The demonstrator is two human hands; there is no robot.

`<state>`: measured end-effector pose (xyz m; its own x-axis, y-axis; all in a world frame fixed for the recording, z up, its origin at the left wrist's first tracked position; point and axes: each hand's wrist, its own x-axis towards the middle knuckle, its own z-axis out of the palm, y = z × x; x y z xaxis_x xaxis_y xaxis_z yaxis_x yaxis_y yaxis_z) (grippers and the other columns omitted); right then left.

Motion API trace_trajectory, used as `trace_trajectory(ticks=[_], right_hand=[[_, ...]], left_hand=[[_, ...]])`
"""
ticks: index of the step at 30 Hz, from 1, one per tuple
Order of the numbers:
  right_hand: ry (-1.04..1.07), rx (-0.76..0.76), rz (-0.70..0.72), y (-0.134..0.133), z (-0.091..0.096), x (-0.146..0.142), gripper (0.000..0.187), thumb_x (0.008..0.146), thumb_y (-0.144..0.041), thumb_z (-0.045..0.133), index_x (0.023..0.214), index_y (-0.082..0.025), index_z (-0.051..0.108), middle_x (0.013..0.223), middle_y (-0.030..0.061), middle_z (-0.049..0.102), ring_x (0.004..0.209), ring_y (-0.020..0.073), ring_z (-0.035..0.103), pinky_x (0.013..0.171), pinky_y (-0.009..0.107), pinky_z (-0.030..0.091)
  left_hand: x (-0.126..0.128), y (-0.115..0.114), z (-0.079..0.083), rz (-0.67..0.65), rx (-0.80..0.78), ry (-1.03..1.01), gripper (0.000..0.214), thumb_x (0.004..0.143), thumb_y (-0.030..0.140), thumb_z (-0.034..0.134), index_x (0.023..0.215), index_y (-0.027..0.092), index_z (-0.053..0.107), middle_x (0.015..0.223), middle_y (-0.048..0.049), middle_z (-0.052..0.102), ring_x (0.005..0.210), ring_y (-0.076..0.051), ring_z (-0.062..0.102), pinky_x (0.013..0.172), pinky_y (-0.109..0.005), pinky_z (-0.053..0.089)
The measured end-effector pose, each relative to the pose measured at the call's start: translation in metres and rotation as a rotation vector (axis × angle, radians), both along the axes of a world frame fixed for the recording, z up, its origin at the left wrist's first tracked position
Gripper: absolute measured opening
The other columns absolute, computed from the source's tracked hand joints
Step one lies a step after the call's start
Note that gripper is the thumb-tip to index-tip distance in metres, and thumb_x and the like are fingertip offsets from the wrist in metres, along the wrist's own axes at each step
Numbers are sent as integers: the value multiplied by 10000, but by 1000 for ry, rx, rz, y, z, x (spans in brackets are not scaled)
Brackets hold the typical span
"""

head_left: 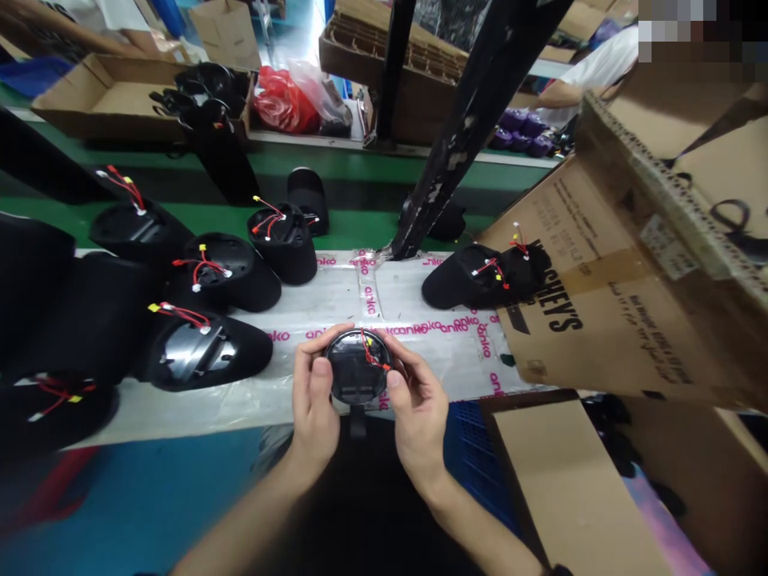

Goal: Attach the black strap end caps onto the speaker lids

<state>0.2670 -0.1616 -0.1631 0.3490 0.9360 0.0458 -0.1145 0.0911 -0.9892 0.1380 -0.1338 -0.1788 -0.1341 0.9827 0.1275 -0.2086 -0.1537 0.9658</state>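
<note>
Between both hands I hold a round black speaker housing (354,376) with thin red wires and small red and yellow plugs on its face. My left hand (317,400) wraps its left side, thumb near the rim. My right hand (420,400) grips the right side, with the thumb by the red plug. A short black strap (358,422) hangs below the piece. To the left on the bench stand several black cylindrical housings (210,348) with red wires sticking out of their tops. Another such housing (462,276) leans to the right.
A cardboard box (576,280) stands tilted at the right, beside a slanting black post (462,120). Across the back are an open carton (114,88) with black parts and a red plastic bag (285,100). A blue crate (477,440) sits below the bench edge. People's arms show behind.
</note>
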Motion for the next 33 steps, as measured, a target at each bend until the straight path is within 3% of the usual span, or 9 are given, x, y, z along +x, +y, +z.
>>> trace_trajectory(ticks=[5,8,12,16,20,23,27,30,33], right_hand=[[136,96,-25,15,-9,-1,343,914,-373,801,1193,-272,628,1245,65,789,1195,256,753,1096,467,595],[114,87,-6,19,-9,3,345,899,-350,795,1210,-263,673,1230,65,794,1162,254,762,1071,452,612],[-32,40,7,9,-2,7,313,968,-352,737,1262,-254,786,1343,82,809,1276,289,757,1171,526,582],[-177,12,9,-3,6,3,360,1040,-368,682,1374,-283,783,1481,53,752,1430,295,681,1285,575,494],[27,-14,121,-5,2,9,429,1064,-413,674,1481,-319,715,1573,18,686,1526,290,601,1335,570,436],[145,63,332,-4,-7,30,498,1064,-470,666,1543,-333,662,1663,13,601,1606,310,500,1385,574,337],[-164,100,549,3,-19,58,757,972,-415,806,1665,-340,512,1760,45,470,1661,346,402,1403,593,269],[-343,117,491,13,-27,63,846,880,-338,915,1641,-341,544,1707,80,544,1617,349,478,1374,594,341],[-306,117,456,24,-31,63,799,798,-373,984,1530,-322,669,1615,108,641,1555,371,556,1338,601,400]], left_hand=[[-3,24,5,-129,42,17,203,1072,389,611,1114,218,711,1201,-64,792,1168,-234,742,1033,-357,587],[-2,28,2,-142,53,14,282,1076,443,572,1157,208,706,1196,-74,789,1130,-241,749,990,-363,597],[-4,23,3,-213,-28,66,442,1120,484,424,1305,212,719,1345,-98,767,1173,-261,739,989,-376,596],[-12,25,4,-316,8,178,505,1124,511,395,1375,213,716,1377,-112,765,1259,-295,717,1096,-426,563],[-13,29,0,-288,27,158,499,1115,526,400,1339,215,718,1356,-122,768,1264,-312,717,1118,-461,554],[-15,30,1,-316,-8,122,480,1118,511,416,1355,214,709,1373,-113,763,1302,-311,702,1162,-464,526],[-25,33,9,-442,-64,126,514,1109,535,458,1391,180,700,1442,-123,734,1340,-320,679,1194,-450,501],[-29,35,12,-477,-70,179,557,1116,558,430,1410,157,682,1460,-138,720,1342,-323,668,1195,-445,494],[-29,35,12,-461,-62,259,567,1137,555,370,1421,164,666,1463,-142,713,1344,-318,661,1194,-446,494]])
